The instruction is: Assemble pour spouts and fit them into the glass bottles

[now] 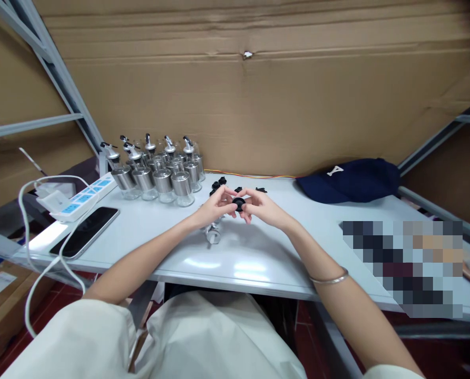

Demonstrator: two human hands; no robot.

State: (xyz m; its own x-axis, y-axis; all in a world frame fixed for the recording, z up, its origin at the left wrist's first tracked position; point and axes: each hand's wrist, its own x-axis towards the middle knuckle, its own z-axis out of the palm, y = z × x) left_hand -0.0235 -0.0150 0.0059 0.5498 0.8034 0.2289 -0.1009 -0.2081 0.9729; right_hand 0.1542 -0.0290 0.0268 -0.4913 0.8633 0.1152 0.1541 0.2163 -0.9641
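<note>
Between my two hands, above the middle of the table, is a small round black part (238, 203), perhaps a stopper. My left hand (221, 202) pinches its left side, and my right hand (257, 204) grips it from the right. Just below my left hand lie silver metal pourer tops (213, 233), partly hidden by that hand. Behind my fingers are several small black pieces (219, 183), with another black piece (261, 190) a little to the right.
Glass bottles with steel sleeves (163, 181) stand at the back left, several with pourers. A power strip (87, 197), a white cable and a phone (87, 231) lie at the left. A navy cap (353, 180) rests at the back right, near a blurred-out area.
</note>
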